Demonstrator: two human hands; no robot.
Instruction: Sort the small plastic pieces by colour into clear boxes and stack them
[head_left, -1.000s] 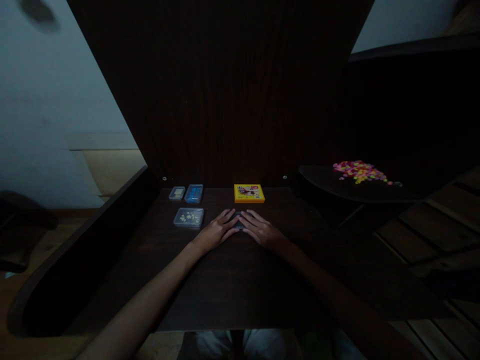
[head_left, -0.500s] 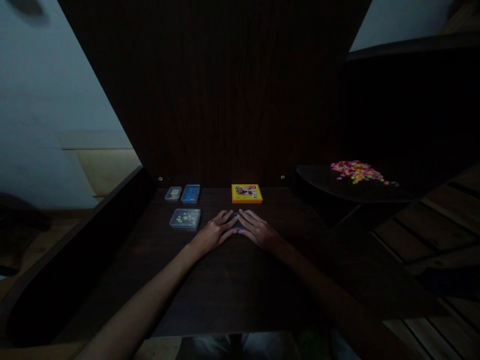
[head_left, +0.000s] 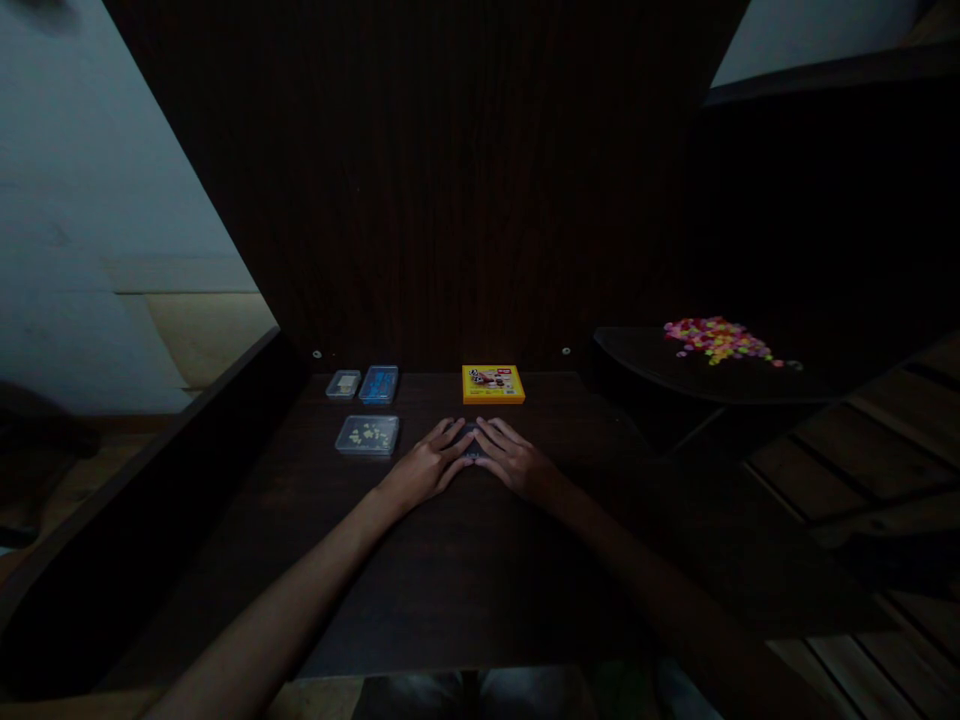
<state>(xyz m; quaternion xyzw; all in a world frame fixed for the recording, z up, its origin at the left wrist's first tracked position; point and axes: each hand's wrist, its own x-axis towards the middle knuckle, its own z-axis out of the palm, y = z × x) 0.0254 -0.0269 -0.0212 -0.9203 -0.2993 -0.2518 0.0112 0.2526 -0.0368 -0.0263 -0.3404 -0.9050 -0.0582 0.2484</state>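
Note:
Both my hands lie flat on a dark wooden table (head_left: 450,560), fingers stretched out and fingertips meeting over a small dark flat thing (head_left: 472,447) that I cannot make out. My left hand (head_left: 427,466) is just right of a clear plastic case (head_left: 367,436) holding small yellow pieces. My right hand (head_left: 514,462) rests in front of a yellow box (head_left: 493,384) at the table's back edge. Neither hand grips anything that I can see.
At the back left lie a small clear case (head_left: 343,384) and a blue case (head_left: 379,384). A pile of coloured beads (head_left: 716,340) sits on a dark side shelf at right. A dark wooden panel rises behind the table. The scene is dim.
The view has shifted slightly; my hands stay flat in the same spot over the dark thing.

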